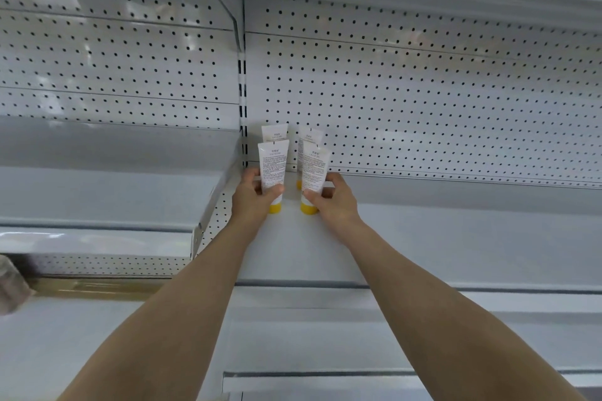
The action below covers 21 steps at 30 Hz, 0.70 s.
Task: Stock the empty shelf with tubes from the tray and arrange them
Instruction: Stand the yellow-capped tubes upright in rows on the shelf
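Two bare arms reach up to a white metal shelf backed by a white perforated panel. The left hand grips a white plastic tube with a yellow cap, cap down; the right hand grips a matching tube. Both stand in the shelf's far left corner, directly before two more tubes by the panel, apparently to form neat rows starting from the corner. No tray is visible.
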Available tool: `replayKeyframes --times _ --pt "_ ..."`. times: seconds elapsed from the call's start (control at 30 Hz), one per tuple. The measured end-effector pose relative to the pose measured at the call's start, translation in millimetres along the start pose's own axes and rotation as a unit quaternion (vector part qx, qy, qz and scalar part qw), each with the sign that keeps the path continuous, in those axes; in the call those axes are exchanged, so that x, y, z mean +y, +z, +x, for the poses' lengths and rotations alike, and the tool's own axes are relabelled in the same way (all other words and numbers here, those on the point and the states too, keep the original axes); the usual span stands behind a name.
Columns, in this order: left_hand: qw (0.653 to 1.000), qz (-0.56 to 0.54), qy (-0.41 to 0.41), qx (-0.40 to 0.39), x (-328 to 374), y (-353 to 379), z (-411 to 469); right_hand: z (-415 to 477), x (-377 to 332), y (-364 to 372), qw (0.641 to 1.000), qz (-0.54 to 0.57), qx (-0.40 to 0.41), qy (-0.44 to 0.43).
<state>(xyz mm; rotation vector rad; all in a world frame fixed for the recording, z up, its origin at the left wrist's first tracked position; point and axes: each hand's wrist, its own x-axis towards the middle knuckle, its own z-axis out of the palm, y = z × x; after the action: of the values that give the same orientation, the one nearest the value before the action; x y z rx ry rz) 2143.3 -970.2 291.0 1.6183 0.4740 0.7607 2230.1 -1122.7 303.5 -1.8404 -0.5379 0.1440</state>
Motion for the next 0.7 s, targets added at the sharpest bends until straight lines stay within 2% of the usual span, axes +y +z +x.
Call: replayKeyframes --times 0.23,0.43,0.6,0.7 --pt "1.000 0.009 -0.011 0.005 3 -1 -9 -6 -5 -7 0.999 -0.031 -0.005 0.010" --pt "0.992 0.091 -0.045 0.072 18 -8 -42 -38 -21 -44 0.997 -0.071 0.027 0.016" --pt "0.984 0.163 0.006 0.073 40 -1 -87 -76 -34 -78 0.990 -0.130 0.044 -0.023" --pt "0.973 0.223 0.053 0.024 55 10 -114 -101 -42 -104 0.980 -0.187 0.047 -0.045"
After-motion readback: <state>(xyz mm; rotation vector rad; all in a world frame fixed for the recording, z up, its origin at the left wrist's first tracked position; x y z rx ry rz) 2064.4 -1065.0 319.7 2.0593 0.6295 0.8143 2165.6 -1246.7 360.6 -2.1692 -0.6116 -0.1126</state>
